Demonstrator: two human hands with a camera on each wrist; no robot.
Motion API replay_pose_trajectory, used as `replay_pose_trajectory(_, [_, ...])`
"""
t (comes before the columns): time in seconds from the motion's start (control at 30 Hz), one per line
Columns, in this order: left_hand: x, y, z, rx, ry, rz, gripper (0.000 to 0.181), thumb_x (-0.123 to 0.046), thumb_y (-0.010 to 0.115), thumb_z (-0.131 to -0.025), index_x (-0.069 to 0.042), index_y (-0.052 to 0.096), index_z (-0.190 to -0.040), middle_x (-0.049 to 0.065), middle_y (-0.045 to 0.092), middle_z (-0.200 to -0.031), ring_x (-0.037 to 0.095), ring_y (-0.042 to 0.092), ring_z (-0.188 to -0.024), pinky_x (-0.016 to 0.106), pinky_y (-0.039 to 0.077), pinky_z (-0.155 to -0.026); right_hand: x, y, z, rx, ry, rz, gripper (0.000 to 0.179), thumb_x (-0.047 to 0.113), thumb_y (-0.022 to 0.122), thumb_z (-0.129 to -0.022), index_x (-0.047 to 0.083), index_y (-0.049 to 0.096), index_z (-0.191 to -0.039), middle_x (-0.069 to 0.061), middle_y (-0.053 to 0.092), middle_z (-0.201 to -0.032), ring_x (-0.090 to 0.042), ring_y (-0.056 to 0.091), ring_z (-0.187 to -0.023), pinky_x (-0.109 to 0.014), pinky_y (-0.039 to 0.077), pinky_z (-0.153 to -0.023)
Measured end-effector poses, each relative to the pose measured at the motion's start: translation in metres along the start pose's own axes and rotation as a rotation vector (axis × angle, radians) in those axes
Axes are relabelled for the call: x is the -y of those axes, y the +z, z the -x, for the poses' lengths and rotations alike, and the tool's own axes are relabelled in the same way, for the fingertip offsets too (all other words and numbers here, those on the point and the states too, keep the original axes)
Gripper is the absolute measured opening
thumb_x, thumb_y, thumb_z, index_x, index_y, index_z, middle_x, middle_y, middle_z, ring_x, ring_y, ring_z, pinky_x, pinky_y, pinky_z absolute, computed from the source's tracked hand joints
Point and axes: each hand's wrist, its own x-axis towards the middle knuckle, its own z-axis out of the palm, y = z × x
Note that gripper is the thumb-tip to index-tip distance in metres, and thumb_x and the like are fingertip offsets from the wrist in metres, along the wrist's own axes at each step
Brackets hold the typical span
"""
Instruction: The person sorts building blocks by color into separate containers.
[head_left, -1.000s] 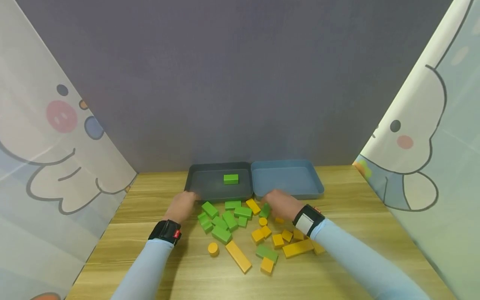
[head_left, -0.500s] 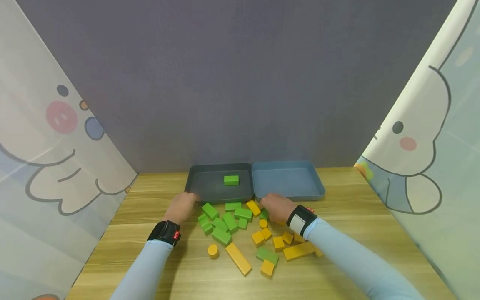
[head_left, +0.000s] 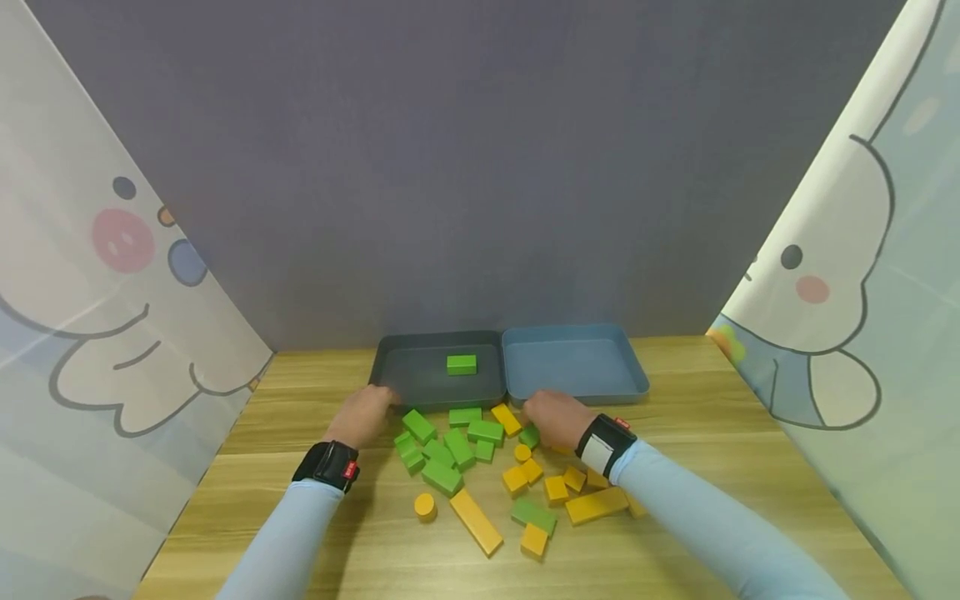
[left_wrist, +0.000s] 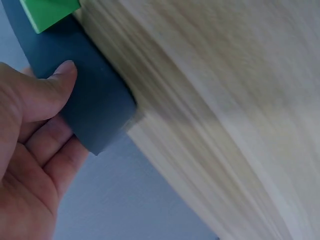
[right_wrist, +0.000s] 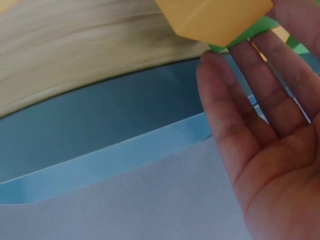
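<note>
My left hand (head_left: 363, 417) grips the near-left corner of a dark grey tray (head_left: 411, 367). In the left wrist view the thumb lies on the tray wall (left_wrist: 95, 100) and the fingers are on its other side. A green block (head_left: 461, 365) lies inside that tray. My right hand (head_left: 558, 419) is low at the near edge of a blue tray (head_left: 573, 362). Its fingertips and thumb hold a small green block (head_left: 529, 437), mostly covered by the hand. In the right wrist view a yellow block (right_wrist: 215, 20) is in front of that green block (right_wrist: 257, 29).
Several green blocks (head_left: 442, 477) lie before the dark tray. Several yellow blocks (head_left: 596, 505) are spread to the right, with a yellow cylinder (head_left: 425, 507) and a long yellow bar (head_left: 476, 522) nearer the front. A grey wall (head_left: 480, 167) stands behind the trays.
The right hand has shifted slightly left and down, covering more of the green block. The left hand keeps its place at the dark tray's corner.
</note>
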Motion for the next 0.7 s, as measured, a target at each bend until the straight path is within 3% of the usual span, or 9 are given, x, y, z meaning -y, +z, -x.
replay_pose_trajectory(0.17, [-0.003,-0.002,-0.004,-0.001,0.006,0.011,0.02,0.004,0.082,-0.079,-0.008,0.079,-0.095,0.008,0.079,-0.091,0.027,0.074,-0.082,0.043,0.064,-0.076,0.002,-0.011,0.004,0.009,0.019,-0.035,0.025,0.0,0.087,-0.077,0.014,0.083,-0.096,-0.001,0.08,-0.095,-0.016,0.071,-0.085,-0.03,0.062,-0.075])
replay_pose_trajectory(0.37, [-0.009,-0.008,-0.007,-0.01,0.024,0.006,0.017,-0.003,0.084,-0.079,-0.01,0.08,-0.094,0.006,0.08,-0.09,0.022,0.075,-0.079,0.039,0.064,-0.072,0.006,-0.034,-0.001,-0.011,0.027,-0.069,0.022,0.019,0.091,-0.08,0.011,0.083,-0.099,-0.003,0.08,-0.094,-0.015,0.07,-0.081,-0.03,0.061,-0.072])
replay_pose_trajectory(0.7, [-0.015,-0.008,-0.003,-0.042,0.032,-0.045,0.019,0.0,0.084,-0.079,-0.01,0.081,-0.095,0.006,0.08,-0.092,0.023,0.076,-0.081,0.039,0.065,-0.073,0.007,-0.069,-0.033,-0.102,0.016,-0.056,0.018,0.012,0.088,-0.081,0.012,0.082,-0.098,-0.002,0.08,-0.095,-0.015,0.071,-0.081,-0.032,0.062,-0.074])
